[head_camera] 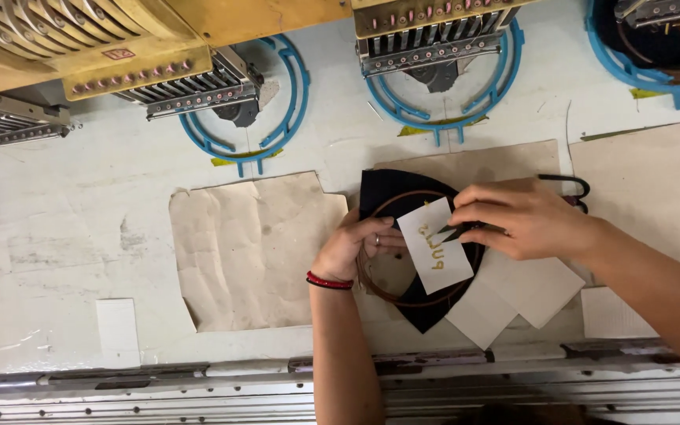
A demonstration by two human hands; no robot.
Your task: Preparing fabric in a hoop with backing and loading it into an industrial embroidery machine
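A dark navy fabric piece (391, 193) lies in a thin brown hoop (371, 279) on the white work table. On it rests a white backing patch (434, 244) with yellow embroidered letters. My left hand (356, 244), with a ring and a red-and-black wrist bracelet, holds the hoop and fabric at their left side. My right hand (521, 216) pinches a small dark tool (458, 230), perhaps snips, whose tip touches the patch's upper right edge.
Embroidery machine heads (426, 35) with blue hoop frames (277, 126) line the far edge. Crumpled brown paper (253, 244) lies left of the hoop, white paper squares (529, 291) at right, black-handled scissors (568, 185) behind my right hand, a metal rail (198, 386) along the near edge.
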